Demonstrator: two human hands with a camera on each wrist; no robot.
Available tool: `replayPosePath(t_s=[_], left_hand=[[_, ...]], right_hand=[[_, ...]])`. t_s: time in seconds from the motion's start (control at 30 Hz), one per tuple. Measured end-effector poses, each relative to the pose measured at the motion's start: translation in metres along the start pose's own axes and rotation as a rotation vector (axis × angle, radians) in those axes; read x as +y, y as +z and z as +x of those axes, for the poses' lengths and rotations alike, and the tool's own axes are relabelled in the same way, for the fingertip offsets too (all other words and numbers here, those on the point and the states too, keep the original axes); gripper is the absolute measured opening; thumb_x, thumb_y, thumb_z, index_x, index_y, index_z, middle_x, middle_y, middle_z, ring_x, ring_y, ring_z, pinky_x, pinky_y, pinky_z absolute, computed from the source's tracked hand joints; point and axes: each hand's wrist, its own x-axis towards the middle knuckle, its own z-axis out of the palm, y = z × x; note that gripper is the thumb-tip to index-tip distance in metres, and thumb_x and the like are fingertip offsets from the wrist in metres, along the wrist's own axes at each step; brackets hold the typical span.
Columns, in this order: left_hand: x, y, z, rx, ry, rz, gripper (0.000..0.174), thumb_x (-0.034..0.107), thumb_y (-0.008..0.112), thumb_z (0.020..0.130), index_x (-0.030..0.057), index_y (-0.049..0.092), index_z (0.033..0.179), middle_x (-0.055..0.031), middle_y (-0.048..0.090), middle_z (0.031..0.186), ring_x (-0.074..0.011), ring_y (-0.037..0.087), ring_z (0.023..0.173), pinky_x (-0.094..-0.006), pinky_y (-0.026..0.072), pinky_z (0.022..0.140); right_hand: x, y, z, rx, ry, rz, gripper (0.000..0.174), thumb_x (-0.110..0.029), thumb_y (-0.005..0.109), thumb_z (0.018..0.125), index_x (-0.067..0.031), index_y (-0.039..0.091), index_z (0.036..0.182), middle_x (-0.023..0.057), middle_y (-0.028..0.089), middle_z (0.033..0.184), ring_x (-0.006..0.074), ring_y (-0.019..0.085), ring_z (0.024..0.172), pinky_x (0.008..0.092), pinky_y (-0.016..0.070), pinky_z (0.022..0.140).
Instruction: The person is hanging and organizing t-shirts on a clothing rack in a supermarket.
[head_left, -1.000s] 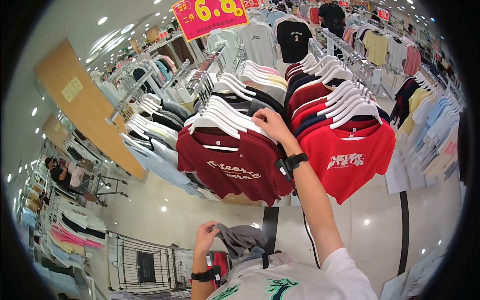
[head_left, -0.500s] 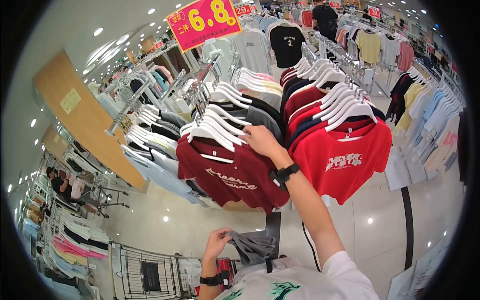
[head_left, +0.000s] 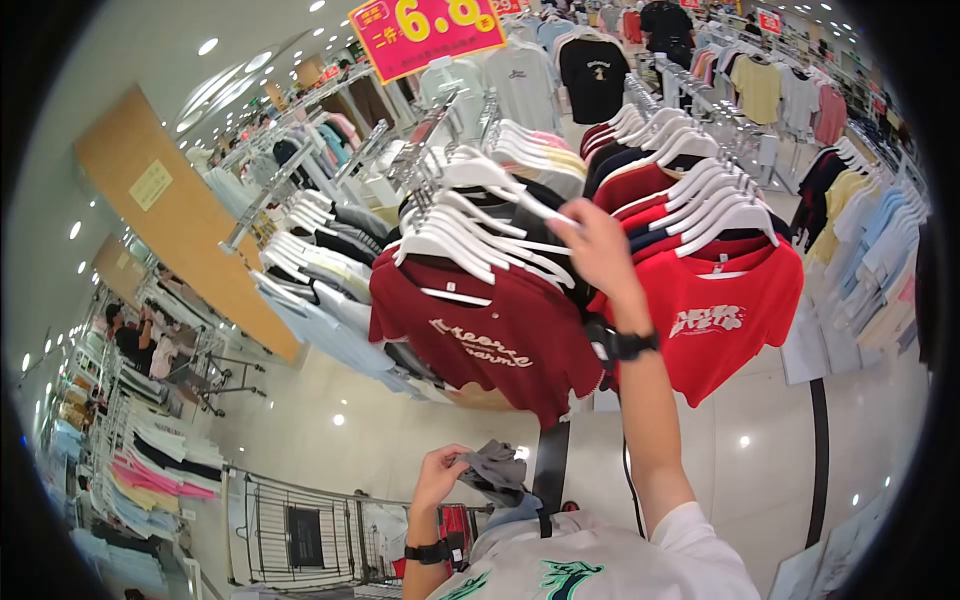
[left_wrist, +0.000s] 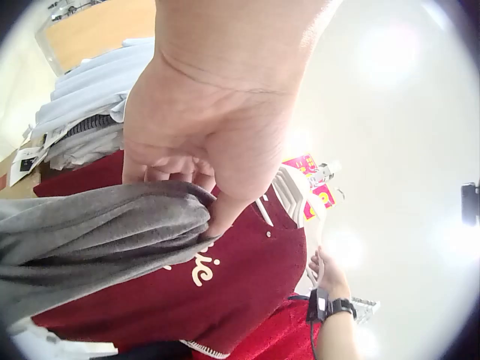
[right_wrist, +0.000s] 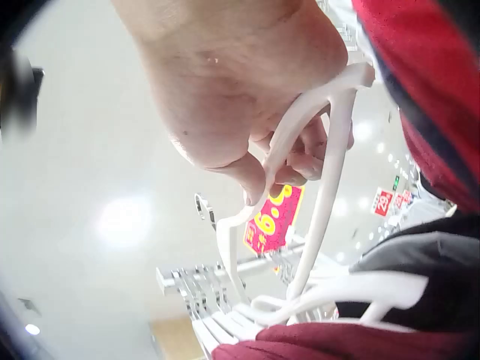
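Observation:
My right hand (head_left: 603,250) grips a bare white hanger (right_wrist: 326,187) above the front rack, thumb and fingers around its shoulder bar. In the right wrist view its metal hook (right_wrist: 204,210) stands apart from the rail. Just beside it hangs a maroon T-shirt (head_left: 470,335) with white script lettering, first in a row of white hangers (head_left: 450,250). Low in front of the body, my left hand (head_left: 438,476) pinches a bunched grey garment (left_wrist: 97,244) between thumb and fingers. The garment's lower part drops out of the left wrist view.
A bright red T-shirt (head_left: 715,300) fronts the neighbouring rack at right. A metal shopping cart (head_left: 300,530) stands at lower left, near the left arm. Behind it all are a pink price sign (head_left: 425,35), a wooden pillar (head_left: 180,200) and more clothes racks.
My right hand first shifted slightly left along the hangers, then moved up and right, drawing the bare hanger out of the row. The left hand keeps the grey garment low.

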Motion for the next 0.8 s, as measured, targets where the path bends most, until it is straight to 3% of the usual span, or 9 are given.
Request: replayPosePath(t_s=[0.07, 0.17, 0.27, 0.37, 0.4, 0.53, 0.63, 0.77, 0.8], left_hand=[[-0.014, -0.009, -0.005, 0.019, -0.011, -0.013, 0.022, -0.009, 0.065, 0.086, -0.0050, 0.071, 0.107, -0.0055, 0.074, 0.096, -0.0101, 0.066, 0.087, -0.0239, 0.0513, 0.078], [-0.030, -0.020, -0.009, 0.054, -0.001, -0.018, 0.019, -0.007, 0.065, 0.088, -0.0048, 0.071, 0.106, -0.0041, 0.073, 0.092, -0.0082, 0.064, 0.082, -0.0231, 0.0498, 0.073], [-0.040, -0.034, -0.009, 0.096, -0.058, 0.006, 0.013, -0.003, 0.065, 0.089, -0.0033, 0.071, 0.100, -0.0032, 0.072, 0.088, -0.0081, 0.063, 0.080, -0.0228, 0.0480, 0.071], [-0.037, -0.028, 0.000, 0.101, -0.111, 0.006, 0.006, -0.001, 0.066, 0.089, -0.0021, 0.069, 0.094, -0.0014, 0.070, 0.083, -0.0071, 0.061, 0.076, -0.0227, 0.0454, 0.068], [-0.033, -0.026, 0.002, 0.086, -0.092, -0.005, 0.003, 0.000, 0.067, 0.090, -0.0022, 0.067, 0.091, 0.0005, 0.069, 0.080, -0.0052, 0.058, 0.072, -0.0227, 0.0435, 0.063], [-0.016, -0.008, 0.020, 0.049, -0.044, 0.027, 0.004, 0.001, 0.066, 0.091, -0.0024, 0.065, 0.089, 0.0009, 0.067, 0.079, -0.0054, 0.058, 0.072, -0.0227, 0.0434, 0.064], [0.003, 0.009, 0.033, 0.104, 0.052, 0.074, 0.009, 0.005, 0.068, 0.089, -0.0025, 0.065, 0.086, -0.0015, 0.067, 0.076, -0.0059, 0.057, 0.071, -0.0244, 0.0435, 0.062], [0.045, 0.018, 0.039, 0.339, 0.191, 0.417, 0.017, 0.012, 0.073, 0.085, -0.0025, 0.065, 0.081, -0.0062, 0.062, 0.068, -0.0068, 0.052, 0.065, -0.0292, 0.0448, 0.057], [0.050, 0.019, 0.024, 0.338, 0.131, 0.424, 0.017, 0.012, 0.073, 0.085, -0.0025, 0.065, 0.081, -0.0062, 0.062, 0.068, -0.0068, 0.052, 0.065, -0.0292, 0.0448, 0.057]], right_hand=[[0.002, -0.029, -0.031, 0.080, 0.030, 0.031, 0.026, -0.028, 0.069, 0.097, -0.0025, 0.066, 0.099, 0.0172, 0.069, 0.089, 0.0357, 0.066, 0.082, 0.0409, 0.0507, 0.073], [0.007, -0.072, -0.108, 0.278, 0.079, 0.209, 0.013, -0.012, 0.067, 0.098, -0.0010, 0.063, 0.094, 0.0045, 0.059, 0.078, 0.0102, 0.055, 0.072, 0.0286, 0.0461, 0.064], [0.027, -0.099, -0.176, 0.109, 0.340, 0.636, 0.021, -0.016, 0.068, 0.097, -0.0037, 0.056, 0.109, -0.0021, 0.052, 0.077, 0.0049, 0.046, 0.059, 0.0217, 0.0365, 0.055], [0.043, -0.103, -0.205, 0.077, 0.499, 0.739, 0.023, -0.010, 0.064, 0.097, 0.0019, 0.058, 0.116, -0.0017, 0.053, 0.076, 0.0045, 0.040, 0.057, 0.0221, 0.0308, 0.053], [0.049, -0.102, -0.211, 0.104, 0.323, 0.891, 0.024, -0.021, 0.061, 0.102, 0.0023, 0.060, 0.109, -0.0023, 0.050, 0.073, 0.0048, 0.035, 0.054, 0.0233, 0.0261, 0.051], [0.052, -0.086, -0.238, 0.393, 0.422, 0.972, 0.060, -0.058, 0.042, 0.106, -0.0022, 0.056, 0.089, -0.0047, 0.036, 0.057, 0.0067, 0.022, 0.048, 0.0253, 0.0180, 0.048], [0.042, -0.089, -0.247, 0.208, 0.268, 1.257, 0.069, -0.068, 0.034, 0.104, -0.0065, 0.051, 0.077, -0.0049, 0.028, 0.051, 0.0089, 0.018, 0.044, 0.0262, 0.0168, 0.046], [0.008, -0.066, -0.256, 0.225, 0.391, 1.516, 0.075, -0.074, 0.031, 0.100, -0.0085, 0.045, 0.067, -0.0030, 0.030, 0.050, 0.0116, 0.019, 0.041, 0.0305, 0.0171, 0.045], [-0.018, -0.041, -0.259, 0.447, 0.620, 1.704, 0.075, -0.074, 0.030, 0.099, -0.0097, 0.042, 0.062, -0.0023, 0.030, 0.048, 0.0131, 0.019, 0.040, 0.0317, 0.0171, 0.045]])
